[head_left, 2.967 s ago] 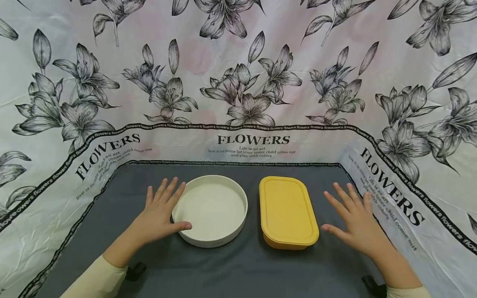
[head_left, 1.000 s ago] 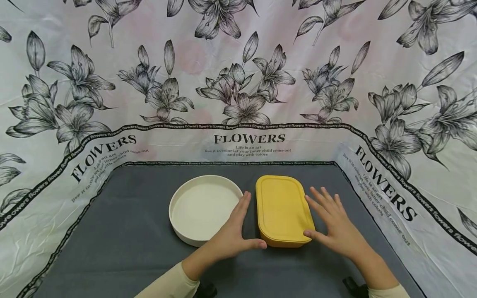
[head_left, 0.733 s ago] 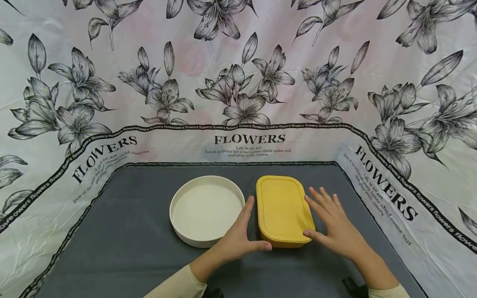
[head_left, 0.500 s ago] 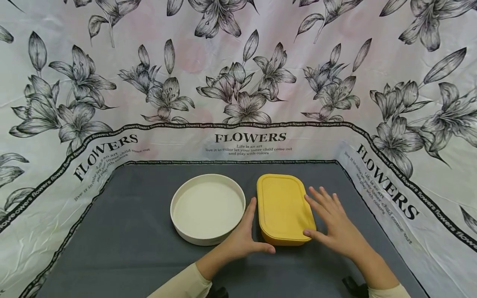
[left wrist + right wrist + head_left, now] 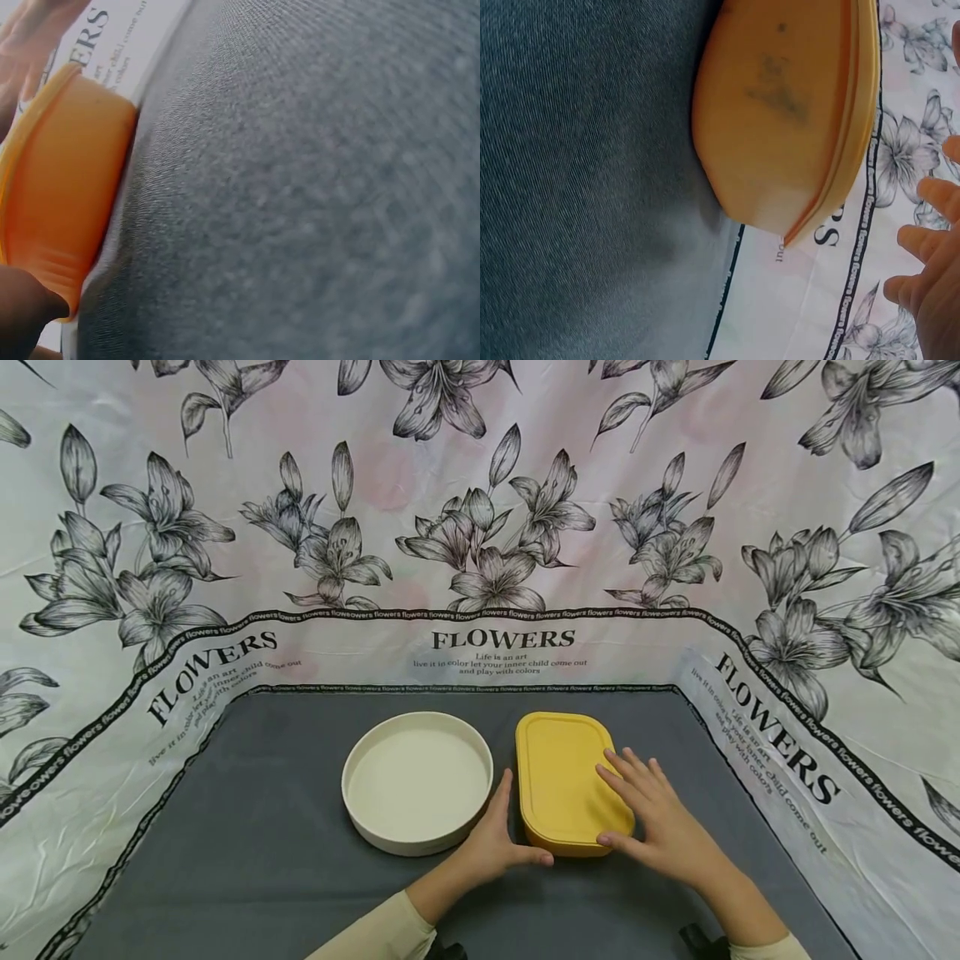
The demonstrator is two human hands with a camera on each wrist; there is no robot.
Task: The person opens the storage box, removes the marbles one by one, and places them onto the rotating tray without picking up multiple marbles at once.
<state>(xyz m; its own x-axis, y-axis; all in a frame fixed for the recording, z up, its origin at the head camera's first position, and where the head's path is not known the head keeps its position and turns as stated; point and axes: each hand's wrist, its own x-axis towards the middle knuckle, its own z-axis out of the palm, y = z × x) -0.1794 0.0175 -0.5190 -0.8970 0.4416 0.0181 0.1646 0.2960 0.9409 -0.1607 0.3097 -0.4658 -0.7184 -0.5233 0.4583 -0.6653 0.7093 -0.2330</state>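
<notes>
A yellow lidded food container [image 5: 570,781] rests on the grey cloth, its lid on. In the head view my left hand [image 5: 491,843] is at its lower left side, in the gap beside a white round shallow dish [image 5: 417,781]. The fingers are straight and the thumb is spread below the container's near edge. My right hand [image 5: 656,822], fingers spread, overlaps the lid's right edge. In the left wrist view, my left thumb [image 5: 26,307] is close to the container's orange side [image 5: 71,172]. The right wrist view has my right hand [image 5: 934,262] apart from the container wall [image 5: 780,112].
The grey cloth panel [image 5: 247,827] is bordered by a white printed band with FLOWERS lettering [image 5: 502,640]. Beyond it, a white cloth with black lily drawings [image 5: 495,527] fills the background. Dark straps [image 5: 701,939] show near the wrists.
My left hand has moved right, from the dish's left side to between dish and container. My right hand has moved left, from apart to overlapping the lid's edge. Container and dish have stayed put.
</notes>
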